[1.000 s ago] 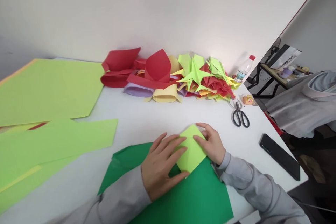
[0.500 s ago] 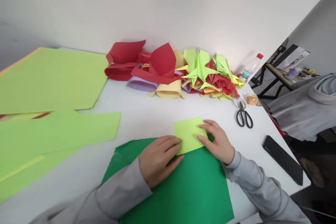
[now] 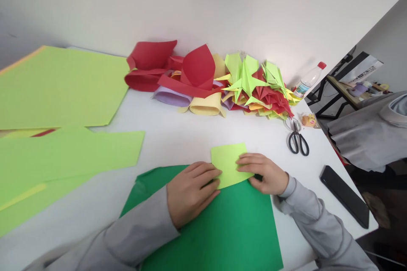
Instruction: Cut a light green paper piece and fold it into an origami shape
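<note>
A small light green square of paper [image 3: 227, 163] lies over the top of a large dark green sheet [image 3: 222, 228]. My left hand [image 3: 195, 192] rests on the dark sheet, its curled fingertips pressed on the square's left edge. At the opposite side, my right hand [image 3: 265, 173] grips the square's lower right corner, fingers on top and thumb at the bottom edge. That corner bends up slightly off the sheet. What lies under the fingers of each hand is hidden.
Large light green sheets [image 3: 63, 89] cover the table's left side. Rolled red paper shapes [image 3: 199, 67] and folded paper stars [image 3: 249, 82] line the wall. Right of my hands are black-handled scissors [image 3: 298, 142], a black phone-like object [image 3: 345, 197] and a bottle [image 3: 310, 79]. Another person's grey garment [image 3: 365, 129] shows beyond.
My right hand has slid down along the square, its thumb moving from the paper's top to the lower edge. My left hand stays nearly in place. The view has shifted slightly.
</note>
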Tool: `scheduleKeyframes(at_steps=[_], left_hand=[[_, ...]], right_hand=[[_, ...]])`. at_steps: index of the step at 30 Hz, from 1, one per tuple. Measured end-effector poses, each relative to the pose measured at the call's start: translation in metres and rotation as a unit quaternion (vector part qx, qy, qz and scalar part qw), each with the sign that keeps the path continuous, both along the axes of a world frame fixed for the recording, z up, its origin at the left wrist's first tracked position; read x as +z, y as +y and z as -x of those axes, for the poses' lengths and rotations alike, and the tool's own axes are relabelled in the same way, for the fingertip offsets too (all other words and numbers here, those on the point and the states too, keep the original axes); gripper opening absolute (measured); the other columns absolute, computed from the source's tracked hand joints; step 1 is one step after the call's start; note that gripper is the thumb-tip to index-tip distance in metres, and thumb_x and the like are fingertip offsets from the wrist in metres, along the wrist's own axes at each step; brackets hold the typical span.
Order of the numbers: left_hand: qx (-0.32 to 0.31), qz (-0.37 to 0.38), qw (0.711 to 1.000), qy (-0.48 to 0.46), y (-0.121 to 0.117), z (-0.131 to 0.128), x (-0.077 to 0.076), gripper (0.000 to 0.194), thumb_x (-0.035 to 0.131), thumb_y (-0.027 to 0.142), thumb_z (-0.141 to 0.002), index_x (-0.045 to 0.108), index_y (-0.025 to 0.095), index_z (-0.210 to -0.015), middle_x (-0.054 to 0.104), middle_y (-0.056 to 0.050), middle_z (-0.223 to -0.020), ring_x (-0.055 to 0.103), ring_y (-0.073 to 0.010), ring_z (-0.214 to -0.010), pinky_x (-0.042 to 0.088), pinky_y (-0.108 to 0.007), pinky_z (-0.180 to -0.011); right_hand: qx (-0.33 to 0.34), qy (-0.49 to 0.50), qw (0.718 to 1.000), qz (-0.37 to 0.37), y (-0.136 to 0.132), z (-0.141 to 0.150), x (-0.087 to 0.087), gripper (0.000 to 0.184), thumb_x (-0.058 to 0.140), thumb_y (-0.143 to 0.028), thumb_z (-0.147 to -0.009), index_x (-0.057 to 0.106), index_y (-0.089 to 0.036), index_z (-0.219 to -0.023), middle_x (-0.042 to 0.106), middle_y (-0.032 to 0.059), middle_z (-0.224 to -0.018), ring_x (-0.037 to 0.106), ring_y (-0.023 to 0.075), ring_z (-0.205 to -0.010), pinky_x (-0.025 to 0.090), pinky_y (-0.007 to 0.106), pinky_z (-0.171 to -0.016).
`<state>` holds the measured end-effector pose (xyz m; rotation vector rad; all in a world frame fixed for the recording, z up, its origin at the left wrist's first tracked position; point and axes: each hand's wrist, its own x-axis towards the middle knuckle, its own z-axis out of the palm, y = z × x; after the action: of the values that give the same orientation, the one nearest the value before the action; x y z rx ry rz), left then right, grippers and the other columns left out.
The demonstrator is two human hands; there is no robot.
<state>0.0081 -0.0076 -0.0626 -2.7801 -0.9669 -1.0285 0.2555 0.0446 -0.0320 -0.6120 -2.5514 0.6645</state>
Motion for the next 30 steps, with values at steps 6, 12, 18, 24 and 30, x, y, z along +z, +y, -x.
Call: scheduleKeyframes(at_steps=[6,12,18,24,30], left_hand=[[-0.066,0.051,0.996,-0.013,0.003,0.008,-0.002,0.024,0.045,0.013,-0.089,0.067,0.016,-0.097,0.071,-0.011,-0.105,0.06,-0.0246,-0.104,0.05,-0.041,-0.088],[-0.079,0.084,0.993,0.001,-0.003,0.008,0.005,0.026,0.046,0.015,-0.085,0.066,0.017,-0.101,0.068,-0.011,-0.112,0.057,-0.0276,-0.107,0.047,-0.046,-0.09],[-0.071,0.084,0.994,0.025,-0.012,0.001,0.008,0.026,0.044,0.018,-0.088,0.065,0.016,-0.103,0.067,-0.011,-0.115,0.055,-0.0279,-0.108,0.044,-0.046,-0.092],[-0.073,0.095,0.993,0.016,-0.012,0.0,0.014,0.024,0.045,0.017,-0.086,0.065,0.017,-0.098,0.066,-0.011,-0.112,0.056,-0.0269,-0.106,0.043,-0.046,-0.091],[-0.08,0.101,0.992,0.0,-0.013,-0.001,0.019,0.023,0.046,0.015,-0.083,0.066,0.019,-0.095,0.067,-0.009,-0.102,0.057,-0.0254,-0.103,0.042,-0.044,-0.093]], right_hand=[[-0.037,0.028,0.998,0.045,0.003,0.004,-0.002,0.013,0.06,-0.029,-0.086,0.066,-0.022,-0.094,0.071,0.0092,-0.105,0.061,0.0215,-0.11,0.046,0.042,-0.097],[-0.185,0.08,0.975,0.093,-0.002,0.017,-0.004,0.02,0.065,-0.039,-0.082,0.065,-0.021,-0.089,0.071,0.0066,-0.088,0.065,0.0201,-0.088,0.049,0.037,-0.085],[-0.287,0.084,0.949,0.102,-0.005,0.018,-0.012,0.016,0.065,-0.037,-0.082,0.063,-0.02,-0.081,0.066,0.003,-0.076,0.061,0.0172,-0.074,0.048,0.034,-0.077],[-0.319,0.024,0.947,-0.003,-0.007,0.023,-0.015,0.018,0.066,-0.032,-0.081,0.059,-0.02,-0.093,0.061,0.0026,-0.076,0.056,0.0189,-0.075,0.044,0.035,-0.076],[-0.323,-0.031,0.945,-0.044,-0.008,0.027,-0.014,0.023,0.064,-0.032,-0.082,0.055,-0.019,-0.098,0.057,0.0018,-0.074,0.053,0.0204,-0.077,0.041,0.036,-0.076]])
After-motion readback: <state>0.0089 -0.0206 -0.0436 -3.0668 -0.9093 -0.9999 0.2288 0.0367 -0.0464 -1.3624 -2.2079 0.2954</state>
